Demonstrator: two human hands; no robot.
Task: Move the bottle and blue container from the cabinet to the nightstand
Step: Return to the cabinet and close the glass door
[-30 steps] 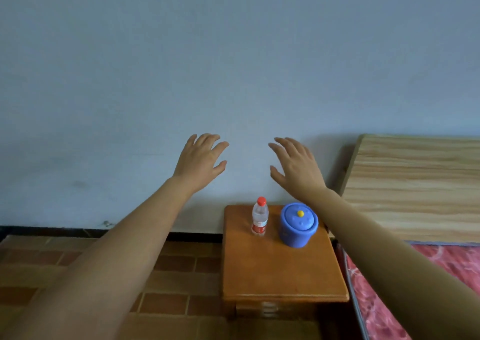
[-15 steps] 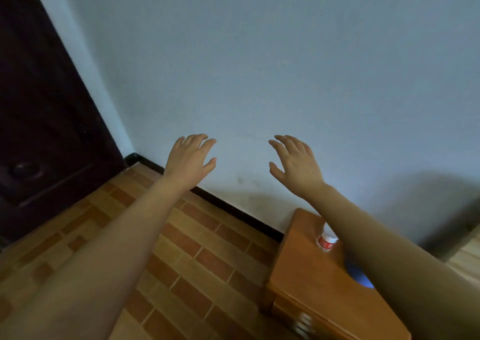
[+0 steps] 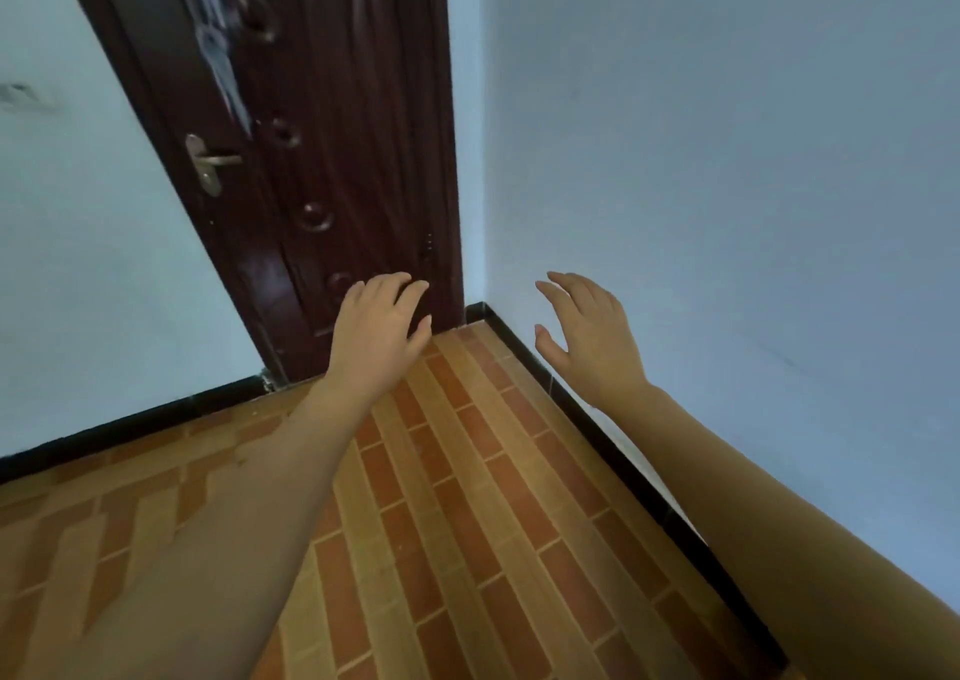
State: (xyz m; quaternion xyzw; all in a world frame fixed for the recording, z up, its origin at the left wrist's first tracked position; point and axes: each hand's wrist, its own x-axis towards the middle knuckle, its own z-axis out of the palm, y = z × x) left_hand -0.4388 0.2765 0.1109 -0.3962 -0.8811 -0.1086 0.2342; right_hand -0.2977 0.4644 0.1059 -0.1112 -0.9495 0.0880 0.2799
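Observation:
Neither the bottle, the blue container nor the nightstand is in the head view now. My left hand (image 3: 379, 331) is held out in front of me over the floor, fingers relaxed and slightly bent, holding nothing. My right hand (image 3: 587, 331) is stretched out beside it, fingers spread and loose, also holding nothing. Both forearms reach in from the bottom edge.
A dark brown door (image 3: 322, 149) with a metal handle (image 3: 210, 162) stands in the corner ahead. Pale blue walls (image 3: 727, 186) meet there, with a black skirting (image 3: 597, 435) along them. The floor (image 3: 457, 523) is brick-patterned tile.
My view has swung left, away from the nightstand with the bottle and blue container, to the door in the corner. Both hands stay stretched out and hold nothing.

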